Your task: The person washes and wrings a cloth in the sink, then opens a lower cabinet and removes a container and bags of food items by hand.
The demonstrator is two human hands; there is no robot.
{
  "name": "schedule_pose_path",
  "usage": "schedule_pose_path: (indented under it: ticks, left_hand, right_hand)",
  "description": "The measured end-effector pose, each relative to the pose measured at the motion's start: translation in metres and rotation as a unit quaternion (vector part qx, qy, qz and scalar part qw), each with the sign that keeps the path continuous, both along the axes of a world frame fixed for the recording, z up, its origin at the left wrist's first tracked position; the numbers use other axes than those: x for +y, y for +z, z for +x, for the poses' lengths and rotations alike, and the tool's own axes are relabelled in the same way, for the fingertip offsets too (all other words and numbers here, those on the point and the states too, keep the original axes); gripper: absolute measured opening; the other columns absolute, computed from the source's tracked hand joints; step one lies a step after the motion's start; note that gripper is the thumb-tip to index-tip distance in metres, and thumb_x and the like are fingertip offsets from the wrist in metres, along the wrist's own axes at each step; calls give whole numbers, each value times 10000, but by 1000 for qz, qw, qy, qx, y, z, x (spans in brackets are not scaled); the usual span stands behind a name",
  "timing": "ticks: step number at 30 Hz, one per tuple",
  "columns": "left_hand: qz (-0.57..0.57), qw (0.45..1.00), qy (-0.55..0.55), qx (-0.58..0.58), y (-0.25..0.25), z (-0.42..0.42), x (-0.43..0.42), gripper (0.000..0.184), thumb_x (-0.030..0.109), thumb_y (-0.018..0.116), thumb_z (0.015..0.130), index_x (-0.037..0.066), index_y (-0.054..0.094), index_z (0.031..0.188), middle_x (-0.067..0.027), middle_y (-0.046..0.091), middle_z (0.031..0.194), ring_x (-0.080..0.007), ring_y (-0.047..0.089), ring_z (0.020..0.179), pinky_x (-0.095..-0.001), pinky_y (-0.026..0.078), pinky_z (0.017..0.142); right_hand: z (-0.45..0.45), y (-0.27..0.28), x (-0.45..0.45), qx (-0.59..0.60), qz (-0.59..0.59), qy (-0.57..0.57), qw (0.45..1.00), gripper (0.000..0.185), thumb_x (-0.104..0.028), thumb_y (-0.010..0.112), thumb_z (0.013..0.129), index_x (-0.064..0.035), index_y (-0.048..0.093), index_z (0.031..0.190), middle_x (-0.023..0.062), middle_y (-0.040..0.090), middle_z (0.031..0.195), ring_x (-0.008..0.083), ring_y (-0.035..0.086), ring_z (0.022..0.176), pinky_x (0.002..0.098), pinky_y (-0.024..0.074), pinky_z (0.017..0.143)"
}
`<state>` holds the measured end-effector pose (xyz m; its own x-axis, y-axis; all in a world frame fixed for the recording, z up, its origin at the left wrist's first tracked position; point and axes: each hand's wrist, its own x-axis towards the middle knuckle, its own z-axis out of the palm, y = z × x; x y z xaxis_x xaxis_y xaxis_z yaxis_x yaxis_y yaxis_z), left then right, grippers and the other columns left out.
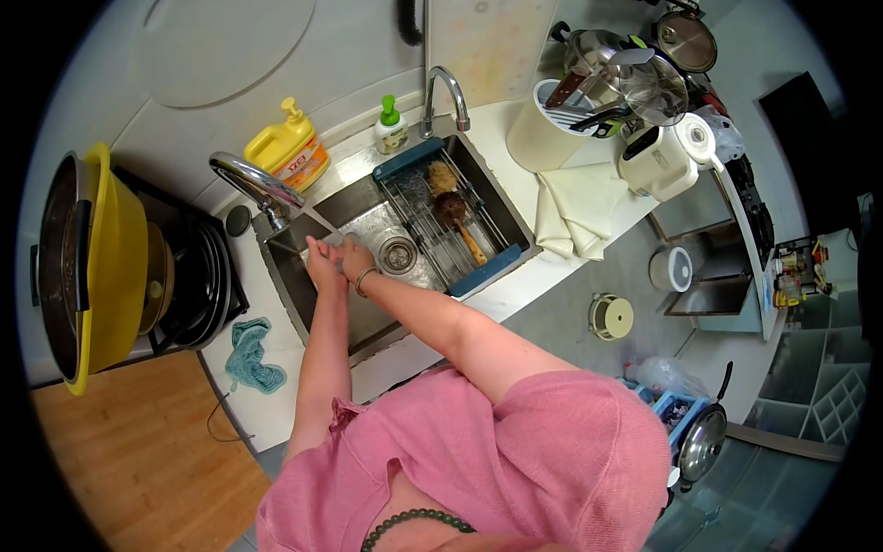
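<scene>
Over the left part of the steel sink [368,342], my left hand [322,262] and my right hand [355,258] are close together and touching. Their fingers are curled in toward each other. A small greyish patch shows between them, too small to make out. The left chrome faucet [259,180] arches toward them, and a pale streak like running water runs from its spout to the hands. To their right lies the drain strainer [397,256]. A rack with blue ends [486,270] spans the sink's right part, holding a wooden-handled brush [451,210] and a tan scrubber [441,175].
Behind the sink stand a yellow jug [290,147], a green-topped pump bottle [391,127] and a second faucet [445,87]. A teal cloth [255,357] and yellow basin [120,276] are left. Rightward are a cream cloth [578,210], utensil holder [541,129] and white kettle [658,164].
</scene>
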<state>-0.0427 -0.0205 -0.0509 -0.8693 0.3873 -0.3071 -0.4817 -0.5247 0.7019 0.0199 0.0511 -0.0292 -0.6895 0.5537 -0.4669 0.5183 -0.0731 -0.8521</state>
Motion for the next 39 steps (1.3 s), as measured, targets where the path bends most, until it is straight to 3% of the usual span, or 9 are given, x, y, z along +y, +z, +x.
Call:
schedule_pose_path:
  ticks: [2, 3, 5, 9, 18, 23, 27, 32, 39]
  left_hand:
    - [235, 951, -197, 33, -15, -17, -5, 295, 327, 457, 914, 90, 441, 739, -74, 499, 692, -179, 517, 657, -289, 432, 618]
    - [237, 951, -198, 31, -1, -15, 0, 295, 327, 457, 914, 90, 441, 739, -74, 499, 692, -179, 517, 657, -289, 432, 618]
    - [24, 994, 40, -98, 47, -4, 12, 247, 301, 481, 909, 69, 489, 826, -73, 528, 786, -166, 539, 762, -298, 458, 682]
    - [-108, 994, -1, -12, 42, 24, 13, 250, 247, 520, 897, 69, 526, 1073, -28, 566, 928, -112, 532, 777, -264, 469, 681]
    - [-314, 948, -13, 51, 47, 10, -23, 255, 278, 598, 848, 26, 615, 887, -14, 593, 767, -64, 504, 590, -213, 427, 522]
    - [-248, 963, -45, 99, 32, -7, -13, 342, 323, 582, 842, 36, 598, 1028, -53, 604, 938, -113, 550, 806, -253, 434, 717]
    - [-280, 955, -60, 84, 59, 7, 6, 364, 380, 559, 851, 26, 625, 905, -30, 607, 806, -103, 543, 715, -265, 427, 628]
    - [-280, 944, -123, 125, 68, 5, 16, 375, 379, 550, 857, 14, 627, 821, -17, 591, 701, -85, 519, 603, -246, 407, 533]
    - [-238, 907, -192, 289, 77, -2, -6, 272, 238, 688, 754, 2, 632, 877, -38, 620, 761, -84, 555, 682, -247, 446, 595]
  right_hand:
    - [9, 17, 3, 50, 31, 23, 998, 418, -342, 295, 898, -32, 570, 953, 229, 571, 1032, 359, 546, 964, 439, 416, 822]
    - [13, 20, 4, 100, 61, 46, 992, 368, -328, 359, 885, -30, 568, 934, 223, 577, 1015, 360, 549, 951, 433, 422, 807]
    - [9, 9, -3, 179, 114, 12, 977, 311, -301, 430, 866, -32, 581, 903, 196, 596, 924, 339, 568, 886, 410, 436, 770]
    - [7, 29, 15, 198, 199, -19, 960, 197, -231, 585, 795, -40, 584, 843, 150, 609, 814, 307, 580, 788, 401, 447, 705]
    - [14, 39, 67, 44, 263, 187, 946, 255, -295, 563, 798, -61, 655, 844, 163, 626, 873, 335, 583, 841, 409, 451, 753]
    - [3, -4, 78, 57, 208, 244, 945, 167, -67, 562, 774, -75, 669, 902, 133, 655, 870, 253, 630, 800, 323, 484, 715]
    - [5, 7, 90, 48, 297, 299, 906, 241, -99, 619, 782, -31, 615, 1014, 112, 656, 905, 182, 614, 810, 310, 479, 731]
    - [-1, 25, 81, 188, 134, 242, 943, 560, -77, 701, 728, -33, 446, 1225, 108, 586, 1079, 164, 565, 923, 276, 459, 758]
    - [-5, 38, 98, 108, 119, 258, 953, 215, -158, 681, 759, -3, 635, 901, 51, 630, 769, 118, 570, 654, 256, 449, 603]
